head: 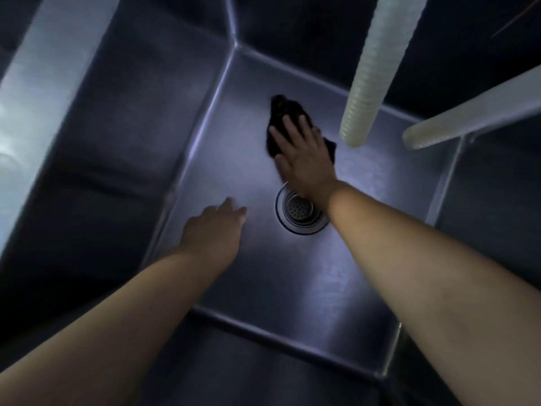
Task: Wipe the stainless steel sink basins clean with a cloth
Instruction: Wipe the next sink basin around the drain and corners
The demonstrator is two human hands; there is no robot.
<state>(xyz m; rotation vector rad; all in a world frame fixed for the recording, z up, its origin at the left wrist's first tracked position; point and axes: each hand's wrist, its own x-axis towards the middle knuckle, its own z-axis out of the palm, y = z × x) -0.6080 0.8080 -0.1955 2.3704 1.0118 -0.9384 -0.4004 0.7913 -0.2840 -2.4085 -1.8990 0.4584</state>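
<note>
Cloth [288, 118], dark and bunched, lies on the basin [234, 159] floor just beyond the drain strainer [300, 212], on its far side. My right hand [304, 153] presses it flat with straight, spread fingers; I am not clenching it, only bearing down with palm and fingertips. My left hand [216, 227] sits just left of the drain, fingers relaxed and holding nothing; whether it touches the steel or hangs just above it I cannot tell.

Judging progress: I am mid-wipe on the floor of this one basin. The steel around the drain looks even and dull, with no obvious grime, but the light is dim and the picture soft, so I cannot say which patches are done. The walls rising away from the drain look untouched as far as I can judge. A second basin edge shows right of the drain, past the divider, so at least that one is probably left. Two pale hoses, a ribbed hose [371, 83] and a smooth hose [468, 112], hang above, beyond the drain.
</note>
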